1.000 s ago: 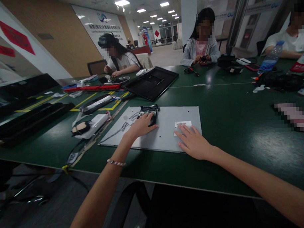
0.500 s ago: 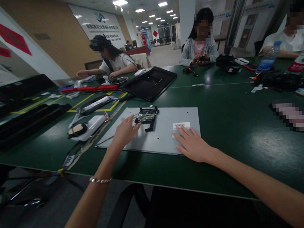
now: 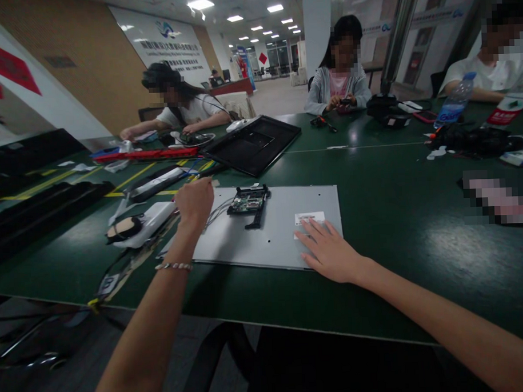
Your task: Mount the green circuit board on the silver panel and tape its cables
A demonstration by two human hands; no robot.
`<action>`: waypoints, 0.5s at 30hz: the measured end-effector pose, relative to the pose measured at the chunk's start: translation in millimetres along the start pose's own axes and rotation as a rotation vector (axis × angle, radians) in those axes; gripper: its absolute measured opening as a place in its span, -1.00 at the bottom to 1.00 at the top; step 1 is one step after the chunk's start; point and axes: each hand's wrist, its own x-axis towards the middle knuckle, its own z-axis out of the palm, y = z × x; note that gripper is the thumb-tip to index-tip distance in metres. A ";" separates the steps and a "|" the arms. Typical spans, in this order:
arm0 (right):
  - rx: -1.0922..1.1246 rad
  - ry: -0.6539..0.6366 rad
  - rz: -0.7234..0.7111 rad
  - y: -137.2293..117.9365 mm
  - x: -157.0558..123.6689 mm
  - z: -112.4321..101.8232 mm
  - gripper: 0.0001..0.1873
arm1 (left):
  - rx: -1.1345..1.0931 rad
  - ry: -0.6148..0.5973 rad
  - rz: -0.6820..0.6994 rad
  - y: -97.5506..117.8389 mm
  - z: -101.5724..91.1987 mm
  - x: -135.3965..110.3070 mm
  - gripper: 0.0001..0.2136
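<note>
A grey flat display panel (image 3: 289, 252) lies back side up on the table in front of me. On it sits a green circuit board in a black bracket (image 3: 248, 204), with thin cables running left from it. My right hand (image 3: 332, 248) rests flat on the panel's right part, fingers spread, partly over a white label (image 3: 309, 218). My left hand (image 3: 195, 203) is raised above the panel's far left corner, its fingers closed. A small pale scrap shows at its fingertips; what it is I cannot make out.
Behind the panel lies a black monitor cover (image 3: 255, 143). At the left are a white device with a dark strap (image 3: 142, 224), black housings (image 3: 48, 218) and a red strip (image 3: 152, 154). A phone (image 3: 497, 196) and a bottle (image 3: 455, 100) are at the right. Several people sit across the table.
My left hand has moved left and up, away from the circuit board, and its fingers have closed. My right hand stays flat on the panel. The view has shifted slightly.
</note>
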 end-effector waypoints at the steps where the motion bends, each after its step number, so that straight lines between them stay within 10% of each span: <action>1: -0.001 0.001 -0.001 -0.2 0.1 -0.2 -0.29 | -0.042 0.020 -0.001 7.9 2.0 8.6 -0.55; 7: -0.030 0.009 0.003 -2.9 1.7 -2.3 -0.31 | -0.173 -0.138 0.054 48.7 39.3 44.6 -0.59; 15: -0.007 -0.009 -0.005 -2.1 3.1 -4.6 -0.30 | -0.231 -0.392 0.046 36.4 76.5 77.7 -0.55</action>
